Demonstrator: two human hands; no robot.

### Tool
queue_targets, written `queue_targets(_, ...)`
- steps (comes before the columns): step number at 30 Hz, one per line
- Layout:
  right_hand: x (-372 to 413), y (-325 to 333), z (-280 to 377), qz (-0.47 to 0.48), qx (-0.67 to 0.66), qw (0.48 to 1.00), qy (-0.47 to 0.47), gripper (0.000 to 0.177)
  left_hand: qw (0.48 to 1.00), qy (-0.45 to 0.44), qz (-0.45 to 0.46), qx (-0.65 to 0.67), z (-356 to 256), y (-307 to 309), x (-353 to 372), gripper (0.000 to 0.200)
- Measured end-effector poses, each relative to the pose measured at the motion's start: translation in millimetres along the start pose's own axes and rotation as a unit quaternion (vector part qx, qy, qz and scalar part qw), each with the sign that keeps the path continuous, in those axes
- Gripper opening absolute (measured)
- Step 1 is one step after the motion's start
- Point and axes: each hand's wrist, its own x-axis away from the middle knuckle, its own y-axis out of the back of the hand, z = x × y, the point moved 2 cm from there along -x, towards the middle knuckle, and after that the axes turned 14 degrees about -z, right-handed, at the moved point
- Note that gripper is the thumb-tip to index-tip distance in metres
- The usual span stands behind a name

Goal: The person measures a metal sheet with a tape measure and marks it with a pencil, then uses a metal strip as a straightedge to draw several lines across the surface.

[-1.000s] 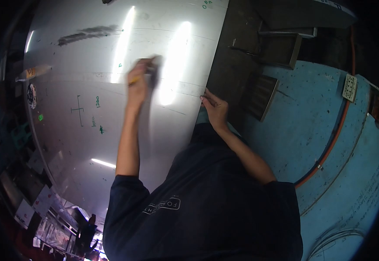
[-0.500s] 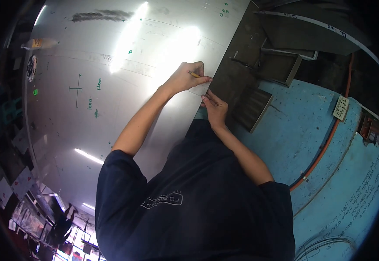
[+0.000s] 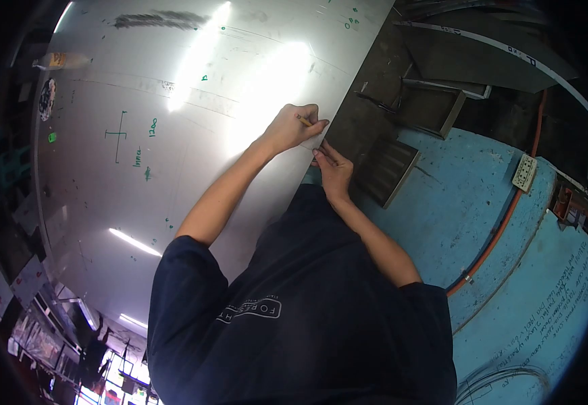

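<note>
My left hand (image 3: 296,127) is closed around a yellow pencil (image 3: 304,121) over the edge of a large pale, shiny sheet (image 3: 226,182). The pencil's tip is hidden by my fingers. Just below it in the view, my right hand (image 3: 335,174) sits at the same edge, thumb and fingertips pinched together. Whatever lies between those fingertips is too small to make out. Green marker lines, the word "Inner" and the number 1200 (image 3: 152,128) are written on the sheet, which also reflects bright lamps.
A bottle (image 3: 57,61) lies by the sheet's far left edge, near a green item (image 3: 52,138). Metal frames and panels (image 3: 390,172) stand right of the sheet. On the blue surface (image 3: 469,202) are a socket strip (image 3: 525,173), an orange conduit (image 3: 503,233) and handwriting.
My left hand has shifted slightly down and right along the edge, with the pencil in it. My right hand stays nearly in place. The whole view has shifted a little.
</note>
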Motion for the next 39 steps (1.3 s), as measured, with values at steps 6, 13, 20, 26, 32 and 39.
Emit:
queue_targets(6, -1, 0, 1, 0.005, 0.002, 1.0, -0.001, 0.038, 1.0, -0.018, -0.007, -0.006, 0, -1, -1, 0.033)
queue_targets(13, -2, 0, -2, 0.008, -0.003, 1.0, -0.009, 0.039, 1.0, -0.008, 0.003, -0.007, -1, 0, 0, 0.031)
queue_targets(20, -2, 1, 4, 0.017, 0.004, 1.0, -0.001, 0.039, 0.999, -0.029, -0.011, -0.043, -4, -6, -2, 0.029)
queue_targets(26, -3, 1, -5, -0.001, 0.0, 1.0, -0.001, 0.037, 0.988, 0.061, -0.112, 0.091, 2, 7, -9, 0.035)
queue_targets(32, -1, 0, 3, 0.004, -0.003, 1.0, -0.006, 0.038, 0.998, 0.062, -0.002, 0.024, -1, 39, -15, 0.04)
queue_targets(39, -2, 2, 4, 0.007, 0.01, 1.0, -0.01, 0.039, 0.998, 0.032, 0.013, -0.052, 5, 44, -14, 0.038)
